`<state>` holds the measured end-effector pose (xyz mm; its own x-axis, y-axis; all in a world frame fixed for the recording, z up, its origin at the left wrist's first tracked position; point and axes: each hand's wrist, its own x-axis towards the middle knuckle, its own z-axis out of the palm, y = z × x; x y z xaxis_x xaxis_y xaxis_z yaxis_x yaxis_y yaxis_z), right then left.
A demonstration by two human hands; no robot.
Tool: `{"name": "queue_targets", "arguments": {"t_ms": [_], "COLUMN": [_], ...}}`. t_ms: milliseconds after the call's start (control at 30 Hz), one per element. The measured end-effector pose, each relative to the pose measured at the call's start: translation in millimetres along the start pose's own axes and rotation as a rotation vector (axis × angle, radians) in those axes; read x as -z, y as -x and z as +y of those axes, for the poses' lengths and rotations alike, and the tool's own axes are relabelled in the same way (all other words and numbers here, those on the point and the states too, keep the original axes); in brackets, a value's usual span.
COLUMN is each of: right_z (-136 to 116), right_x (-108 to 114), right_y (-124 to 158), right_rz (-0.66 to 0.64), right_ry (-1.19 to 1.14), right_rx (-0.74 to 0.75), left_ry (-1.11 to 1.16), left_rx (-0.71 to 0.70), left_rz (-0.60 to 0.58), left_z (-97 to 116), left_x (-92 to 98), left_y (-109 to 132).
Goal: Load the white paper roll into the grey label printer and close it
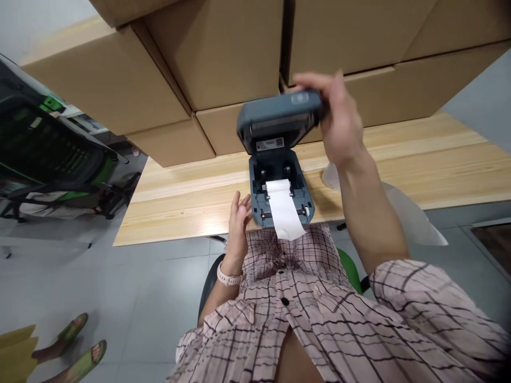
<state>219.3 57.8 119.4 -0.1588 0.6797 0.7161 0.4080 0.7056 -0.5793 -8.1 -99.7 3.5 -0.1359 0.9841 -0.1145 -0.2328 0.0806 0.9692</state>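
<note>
A dark grey label printer (pixel 255 186) stands near the front edge of the wooden table with its lid (pixel 279 114) tilted up. Inside sits a small white paper roll (pixel 278 185), and its loose paper strip (pixel 285 218) runs over the front and hangs past the table edge. My right hand (pixel 341 119), a little blurred, grips the right side of the raised lid. At the printer's lower left side is my left hand (pixel 238 218), its fingers apart and holding nothing. Whether those fingertips touch the casing, I cannot tell.
Stacked cardboard boxes (pixel 235 53) line the back of the table (pixel 179 197). A translucent white sheet (pixel 411 213) hangs over the front edge beyond my right forearm. An office chair (pixel 51 154) stands at the left, and another person's feet in green sandals (pixel 85 364) show at lower left.
</note>
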Motion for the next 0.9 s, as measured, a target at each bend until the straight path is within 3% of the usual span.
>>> {"name": "queue_targets", "arguments": {"t_ms": [67, 133, 267, 500, 667, 733, 833, 867, 900], "right_z": [-21, -31, -25, -15, -12, -12, -14, -15, -15], "right_x": [6, 6, -7, -32, -37, -35, -31, -31, -31], "right_y": [55, 101, 150, 161, 163, 162, 161, 161, 161], "right_rz": [-0.039, -0.12, -0.139, 0.068, 0.135, 0.102, 0.061, 0.057, 0.057], "right_ry": [-0.115, -0.082, -0.023, -0.044, -0.058, -0.049, -0.059, -0.064, -0.066], "right_rx": [0.037, 0.04, 0.006, 0.028, 0.043, 0.031, 0.011, -0.006, -0.027], "left_ry": [0.016, 0.006, -0.079, -0.123, -0.16, -0.176, -0.207, -0.217, -0.23], "left_rx": [-0.055, -0.136, -0.229, -0.179, -0.246, -0.255, -0.308, -0.288, -0.214], "left_rz": [0.035, 0.043, 0.002, -0.031, -0.075, -0.026, 0.213, 0.214, 0.113], "left_z": [2, 4, 6, 4, -1, -6, -13, -13, -12], "left_x": [-0.6, -3.8, -16.8, -32.7, -25.5, -16.9, -4.0, -1.9, -1.7], "left_y": [-3, -6, -10, -11, -9, 2, 29, 38, 45]}}
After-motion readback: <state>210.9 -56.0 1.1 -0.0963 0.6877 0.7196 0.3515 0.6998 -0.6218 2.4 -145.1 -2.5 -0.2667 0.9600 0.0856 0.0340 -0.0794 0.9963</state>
